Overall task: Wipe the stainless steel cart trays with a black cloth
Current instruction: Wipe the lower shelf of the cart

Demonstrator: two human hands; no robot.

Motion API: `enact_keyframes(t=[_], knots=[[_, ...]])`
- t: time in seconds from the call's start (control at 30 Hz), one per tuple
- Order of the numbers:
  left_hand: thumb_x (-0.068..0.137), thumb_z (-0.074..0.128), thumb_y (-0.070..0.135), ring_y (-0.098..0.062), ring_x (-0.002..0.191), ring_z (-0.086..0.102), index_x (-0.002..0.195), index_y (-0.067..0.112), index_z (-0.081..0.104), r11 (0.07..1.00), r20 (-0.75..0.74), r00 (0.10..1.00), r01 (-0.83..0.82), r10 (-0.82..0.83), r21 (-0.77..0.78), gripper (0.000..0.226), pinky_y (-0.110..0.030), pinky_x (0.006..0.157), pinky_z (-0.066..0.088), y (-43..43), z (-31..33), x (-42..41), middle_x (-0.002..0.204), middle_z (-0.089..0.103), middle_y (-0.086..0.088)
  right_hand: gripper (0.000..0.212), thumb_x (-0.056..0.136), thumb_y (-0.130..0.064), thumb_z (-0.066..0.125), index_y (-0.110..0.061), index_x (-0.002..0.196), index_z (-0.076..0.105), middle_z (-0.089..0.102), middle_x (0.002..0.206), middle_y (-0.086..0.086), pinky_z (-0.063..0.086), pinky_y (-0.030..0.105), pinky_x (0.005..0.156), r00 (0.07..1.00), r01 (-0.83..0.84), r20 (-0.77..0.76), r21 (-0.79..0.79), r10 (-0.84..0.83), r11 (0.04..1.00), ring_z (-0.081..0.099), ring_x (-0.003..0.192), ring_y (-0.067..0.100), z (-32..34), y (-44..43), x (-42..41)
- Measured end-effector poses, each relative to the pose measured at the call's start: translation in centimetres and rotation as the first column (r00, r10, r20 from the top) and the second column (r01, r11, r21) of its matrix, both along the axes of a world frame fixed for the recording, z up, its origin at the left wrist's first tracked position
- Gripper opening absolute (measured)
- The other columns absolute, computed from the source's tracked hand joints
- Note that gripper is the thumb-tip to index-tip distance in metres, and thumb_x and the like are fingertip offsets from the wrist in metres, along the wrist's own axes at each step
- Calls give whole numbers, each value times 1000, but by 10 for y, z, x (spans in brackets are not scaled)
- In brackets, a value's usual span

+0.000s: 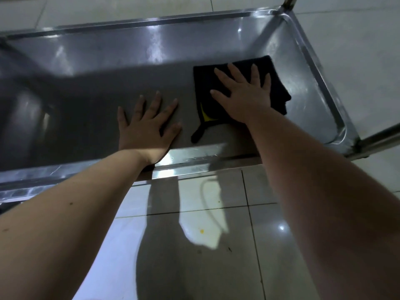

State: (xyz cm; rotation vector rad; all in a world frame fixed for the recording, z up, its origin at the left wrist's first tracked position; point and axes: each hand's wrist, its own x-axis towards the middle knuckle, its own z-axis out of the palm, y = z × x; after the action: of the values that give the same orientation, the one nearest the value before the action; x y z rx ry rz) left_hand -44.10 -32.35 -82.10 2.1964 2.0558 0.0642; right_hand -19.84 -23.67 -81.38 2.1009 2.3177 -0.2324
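Here the black cloth lies folded flat on the bottom of the stainless steel tray, in the tray's right half, apart from the right end wall. A yellow patch shows at the cloth's near left corner, and a narrow black tab trails from there toward the near rim.

The right hand presses palm down on the middle of the cloth. Its fingers are straight and spread, released rather than curled round the fabric.

The left hand rests flat on bare steel just beside the cloth's left edge, not touching it. Its wrist lies over the near rim and its fingers are spread, straight and grasping nothing. Both forearms reach in over the near rim.

A broad shadow covers the near part of the tray bottom, while the far wall catches bright reflections. A round upright post rises at the far right corner, and a round bar runs off from the near right corner.

Below lies a glossy pale tiled floor with a small yellow speck on it.
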Motion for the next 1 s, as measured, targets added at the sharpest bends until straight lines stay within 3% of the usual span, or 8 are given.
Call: enact_keyframes(t=[0.17, 0.27, 0.5, 0.73, 1.0], knots=[[94, 17, 70, -22, 151, -4, 147, 60, 2, 1000, -5, 1000, 2, -2, -1, 56, -61, 116, -6, 0, 1, 1, 164, -1, 16, 65, 90, -75, 20, -54, 150, 6, 1, 164, -13, -6, 63, 114, 970, 244, 29, -61, -242, 968, -8, 148, 38, 5, 10, 83], [94, 14, 69, -24, 151, -5, 147, 59, 0, 1000, -25, 1000, 16, -16, -1, 56, -63, 115, -6, 1, 1, 3, 164, -3, 16, 64, 92, -73, 19, -53, 150, 3, -2, 164, -13, -8, 66, 112, 953, 303, 36, -72, -301, 950, -11, 147, 40, 5, 13, 75], [94, 13, 65, -23, 151, -6, 149, 56, -2, 1000, -41, 999, 7, -8, -14, 58, -64, 115, -5, -1, 2, 1, 164, -4, 15, 61, 93, -71, 17, -53, 150, 2, -3, 164, -14, -10, 66, 112, 990, -140, 5, -25, 140, 990, -12, 148, 40, 0, 3, -57], [94, 17, 67, -21, 151, -5, 149, 57, 1, 1000, -6, 1000, 10, -10, 3, 58, -62, 115, -6, 3, 0, 4, 164, -2, 16, 66, 89, -76, 19, -54, 149, 3, -2, 163, -16, -8, 62, 114, 993, -117, -19, -5, 117, 993, -11, 149, 36, -3, 11, -41], [91, 13, 71, -20, 151, -5, 147, 60, 2, 1000, 9, 1000, 6, -6, 5, 58, -61, 116, -7, 2, 2, 8, 164, -1, 17, 67, 89, -77, 21, -54, 150, 7, 5, 163, -15, -2, 64, 113, 991, 135, 7, -15, -135, 991, -4, 149, 36, 2, 39, 49]])
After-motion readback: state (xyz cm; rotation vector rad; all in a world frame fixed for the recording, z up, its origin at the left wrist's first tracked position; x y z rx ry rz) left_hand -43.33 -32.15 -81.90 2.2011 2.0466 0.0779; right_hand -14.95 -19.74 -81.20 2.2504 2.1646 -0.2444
